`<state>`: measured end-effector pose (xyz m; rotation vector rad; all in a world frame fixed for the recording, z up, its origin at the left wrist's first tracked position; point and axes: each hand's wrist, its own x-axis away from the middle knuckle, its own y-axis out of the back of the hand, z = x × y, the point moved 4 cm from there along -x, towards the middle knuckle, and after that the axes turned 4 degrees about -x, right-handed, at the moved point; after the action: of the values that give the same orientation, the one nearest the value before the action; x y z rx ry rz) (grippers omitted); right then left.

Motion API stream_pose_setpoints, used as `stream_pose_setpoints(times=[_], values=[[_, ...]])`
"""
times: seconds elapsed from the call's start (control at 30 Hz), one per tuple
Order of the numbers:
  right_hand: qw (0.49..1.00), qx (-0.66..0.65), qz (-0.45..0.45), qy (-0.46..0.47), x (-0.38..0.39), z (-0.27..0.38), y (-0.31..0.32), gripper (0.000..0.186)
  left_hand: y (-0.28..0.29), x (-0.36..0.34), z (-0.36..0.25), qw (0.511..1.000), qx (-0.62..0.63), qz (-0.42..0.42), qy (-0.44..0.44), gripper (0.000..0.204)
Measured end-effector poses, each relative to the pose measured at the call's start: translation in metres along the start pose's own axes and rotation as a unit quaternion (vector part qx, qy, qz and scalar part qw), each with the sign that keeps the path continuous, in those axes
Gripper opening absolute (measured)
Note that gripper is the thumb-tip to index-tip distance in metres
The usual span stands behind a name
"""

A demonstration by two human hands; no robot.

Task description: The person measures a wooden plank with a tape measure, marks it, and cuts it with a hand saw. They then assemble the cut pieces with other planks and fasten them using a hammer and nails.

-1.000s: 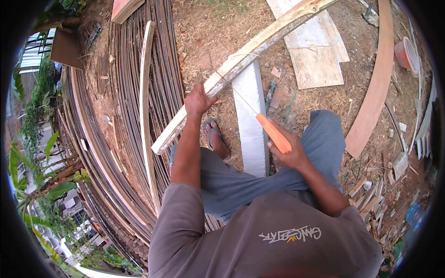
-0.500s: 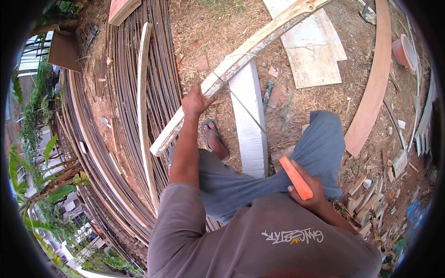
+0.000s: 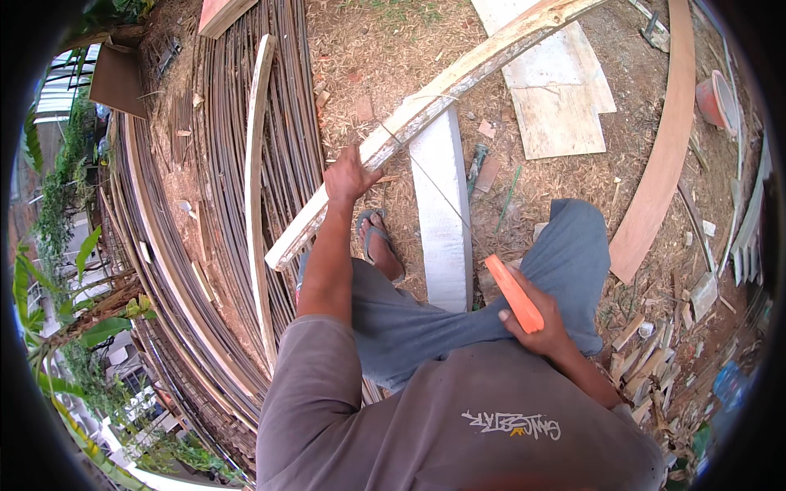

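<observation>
A long pale timber (image 3: pixel 434 98) slants across the view, resting on a white block-like beam (image 3: pixel 440 204). Near its lower left end, my left hand (image 3: pixel 350 175) is wrapped over the timber, pressing on it. My right hand (image 3: pixel 534 313) is closed around the orange handle of a handsaw (image 3: pixel 514 295). The saw's thin blade, seen nearly edge-on, runs up and left to the timber, where it meets the wood just beyond my left hand. My sandalled foot (image 3: pixel 381 245) is on the ground beneath the timber.
Rows of long thin rods (image 3: pixel 221 139) lie on the left, with a loose wooden strip (image 3: pixel 256 164) over them. A plywood sheet (image 3: pixel 561 114), a long brown board (image 3: pixel 655 180), a bucket (image 3: pixel 716 102) and wood scraps (image 3: pixel 651 360) lie to the right.
My right hand and the orange saw handle have shifted slightly toward me, drawing the blade back along the timber. My left hand stays on the timber.
</observation>
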<state>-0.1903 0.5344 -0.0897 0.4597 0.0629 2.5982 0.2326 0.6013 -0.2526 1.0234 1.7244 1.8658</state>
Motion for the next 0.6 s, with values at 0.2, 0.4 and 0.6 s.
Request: stream_pose_setpoints(times=[0.2,0.4,0.6], values=[[0.999,0.003,-0.040,0.035,-0.082,-0.006,-0.017,0.068,-0.009,-0.002,0.003,1.000,-0.010,0.000,0.013,0.071],[0.998,0.026,-0.023,0.052,-0.257,-0.023,-0.073,0.068,-0.003,-0.001,-0.001,0.999,-0.013,0.021,0.026,0.072],[1.000,0.012,0.013,0.005,-0.014,-0.004,-0.002,0.075,0.001,0.000,-0.002,0.999,-0.018,0.026,0.022,0.072]])
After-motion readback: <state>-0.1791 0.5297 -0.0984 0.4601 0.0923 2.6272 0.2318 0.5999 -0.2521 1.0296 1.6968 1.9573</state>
